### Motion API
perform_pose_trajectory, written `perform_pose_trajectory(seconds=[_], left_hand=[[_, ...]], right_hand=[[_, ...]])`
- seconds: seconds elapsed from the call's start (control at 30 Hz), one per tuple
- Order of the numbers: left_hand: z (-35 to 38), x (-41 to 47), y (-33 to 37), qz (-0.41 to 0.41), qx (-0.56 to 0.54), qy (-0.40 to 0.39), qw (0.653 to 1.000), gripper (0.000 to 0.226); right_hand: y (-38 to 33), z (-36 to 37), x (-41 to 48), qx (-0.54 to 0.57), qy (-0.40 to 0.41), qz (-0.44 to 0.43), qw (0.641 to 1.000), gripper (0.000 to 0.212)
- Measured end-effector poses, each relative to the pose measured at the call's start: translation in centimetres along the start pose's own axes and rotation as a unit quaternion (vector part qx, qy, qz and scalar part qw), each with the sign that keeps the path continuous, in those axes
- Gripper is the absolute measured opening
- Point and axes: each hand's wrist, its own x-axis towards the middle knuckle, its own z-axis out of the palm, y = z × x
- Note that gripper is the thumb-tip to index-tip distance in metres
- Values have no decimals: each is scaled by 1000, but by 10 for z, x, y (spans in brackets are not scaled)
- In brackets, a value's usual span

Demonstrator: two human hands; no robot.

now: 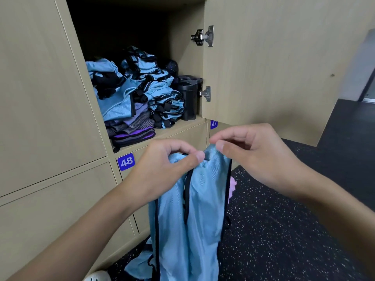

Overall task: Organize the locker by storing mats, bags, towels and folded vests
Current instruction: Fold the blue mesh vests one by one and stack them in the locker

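The left hand [168, 169] and right hand [257, 159] pinched the top of a light-blue, black-trimmed mesh vest [182, 230] in their fingers. It hung straight, likely for folding, below the open beige wooden locker [182, 127], which held stacked folded blue vests [164, 98].

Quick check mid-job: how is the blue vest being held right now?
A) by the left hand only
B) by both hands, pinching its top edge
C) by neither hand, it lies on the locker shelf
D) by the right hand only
B: the left hand and the right hand each pinch the top edge of the blue vest, which hangs down below them.
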Motion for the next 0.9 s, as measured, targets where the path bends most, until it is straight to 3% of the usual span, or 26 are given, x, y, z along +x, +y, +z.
perform_pose_trajectory(seconds=[0.23, 0.43, 0.67, 0.9], left_hand=[[-3, 1, -3, -47, -16, -27, 998, 16], [0, -1, 0, -44, -37, -43, 997, 19], [-4, 3, -2, -29, -59, 99, 993, 18], [-6, 5, -2, -14, -30, 171, 985, 15]], right_hand=[[6, -3, 3, 21, 60, 1, 998, 23], [3, -1, 2, 36, 52, 2, 998, 27], [6, -2, 5, 51, 86, 14, 995, 29], [9, -2, 5, -70, 67, 21, 995, 13]])
